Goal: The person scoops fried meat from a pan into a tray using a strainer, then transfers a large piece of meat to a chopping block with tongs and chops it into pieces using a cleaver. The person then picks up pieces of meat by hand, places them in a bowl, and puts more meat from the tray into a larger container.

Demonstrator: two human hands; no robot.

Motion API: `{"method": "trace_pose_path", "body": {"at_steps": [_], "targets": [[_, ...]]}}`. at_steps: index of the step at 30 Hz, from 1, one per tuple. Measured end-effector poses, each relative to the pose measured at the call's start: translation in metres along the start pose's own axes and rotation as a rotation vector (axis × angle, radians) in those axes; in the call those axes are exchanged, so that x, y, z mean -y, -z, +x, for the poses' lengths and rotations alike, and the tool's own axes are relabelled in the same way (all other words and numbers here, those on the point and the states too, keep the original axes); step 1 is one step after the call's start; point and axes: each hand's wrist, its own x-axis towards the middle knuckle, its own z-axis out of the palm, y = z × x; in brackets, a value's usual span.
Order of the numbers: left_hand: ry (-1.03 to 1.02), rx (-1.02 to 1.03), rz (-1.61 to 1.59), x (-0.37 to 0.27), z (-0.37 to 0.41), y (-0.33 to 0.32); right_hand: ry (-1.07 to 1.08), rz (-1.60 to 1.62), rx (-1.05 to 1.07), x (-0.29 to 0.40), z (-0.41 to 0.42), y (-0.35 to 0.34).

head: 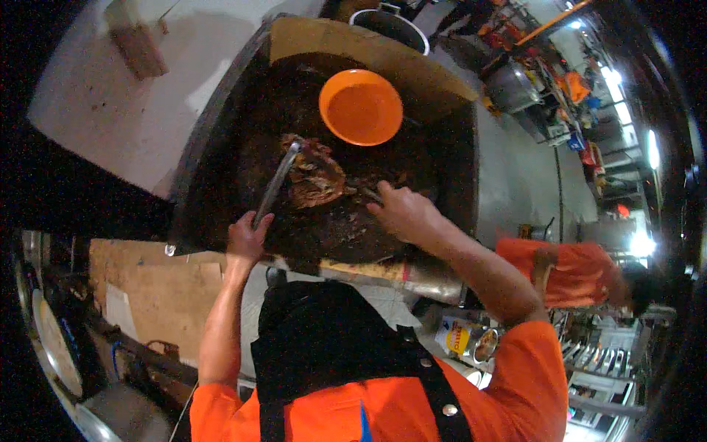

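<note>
My left hand grips a long metal tool, apparently tongs. Its far end rests against a piece of browned, cooked-looking meat. The meat lies on a dark, stained work surface with raised sides. To the right of the meat, my right hand closes around a thin dark piece that reaches toward the meat. Whether that piece is a tool or a bone, I cannot tell. An orange bowl sits beyond the meat, with nothing plainly visible inside.
A tan panel borders the far side of the dark surface. Behind it stands a white-rimmed container. A large metal pot is at the far right. Nearer, a person in an orange shirt stands to my right. Cardboard lies left.
</note>
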Motion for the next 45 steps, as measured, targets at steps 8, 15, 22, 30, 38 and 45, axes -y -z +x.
{"method": "trace_pose_path", "body": {"at_steps": [8, 15, 22, 30, 38, 45], "targets": [[-0.019, -0.123, 0.068, 0.014, -0.013, -0.014, 0.084, 0.007, 0.095, -0.022, 0.040, 0.004], [0.055, -0.104, 0.031, 0.004, -0.035, -0.012, -0.185, 0.705, 0.492, -0.053, 0.045, -0.006], [-0.012, -0.111, 0.033, 0.006, -0.042, -0.007, 0.081, 0.493, 0.115, -0.057, 0.010, -0.024], [0.042, -0.107, 0.220, -0.011, -0.024, -0.004, 0.174, -0.085, 0.025, -0.053, -0.006, 0.030], [-0.009, -0.138, 0.202, -0.014, -0.021, -0.004, 0.146, -0.210, 0.157, -0.049, 0.031, 0.037], [-0.049, -0.166, 0.181, 0.011, -0.036, -0.013, 0.182, -0.019, 0.166, -0.066, 0.057, -0.005]]}}
